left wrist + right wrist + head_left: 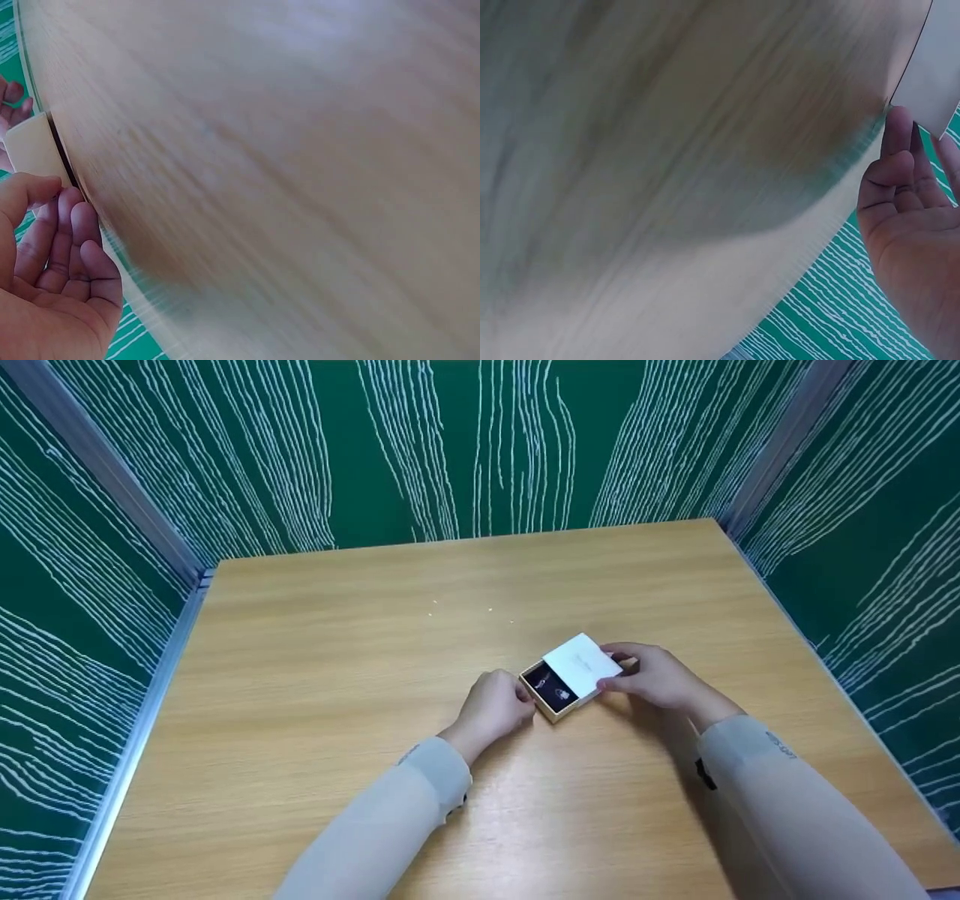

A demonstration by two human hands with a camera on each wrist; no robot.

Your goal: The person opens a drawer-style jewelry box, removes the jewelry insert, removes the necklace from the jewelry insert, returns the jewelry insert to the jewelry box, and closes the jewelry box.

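A small jewelry box lies at an angle on the wooden table, its drawer [553, 715] partly out of a white sleeve [583, 666] with faint lettering. On the drawer's dark lining sit small shiny jewelry pieces [562, 694], too small to identify. My left hand [491, 709] pinches the drawer's near left end. In the left wrist view its thumb [37, 189] and curled fingers meet at the box's pale end. From the right, my right hand [660, 676] grips the sleeve between thumb and fingers. The right wrist view catches only part of the sleeve [930, 71] beside the fingertips.
The wooden table [315, 675] has several tiny pale specks [490, 610] beyond the box. Green panels with white streaks [510, 450] stand along the back and both sides. A metal rail [142, 720] runs along the left edge.
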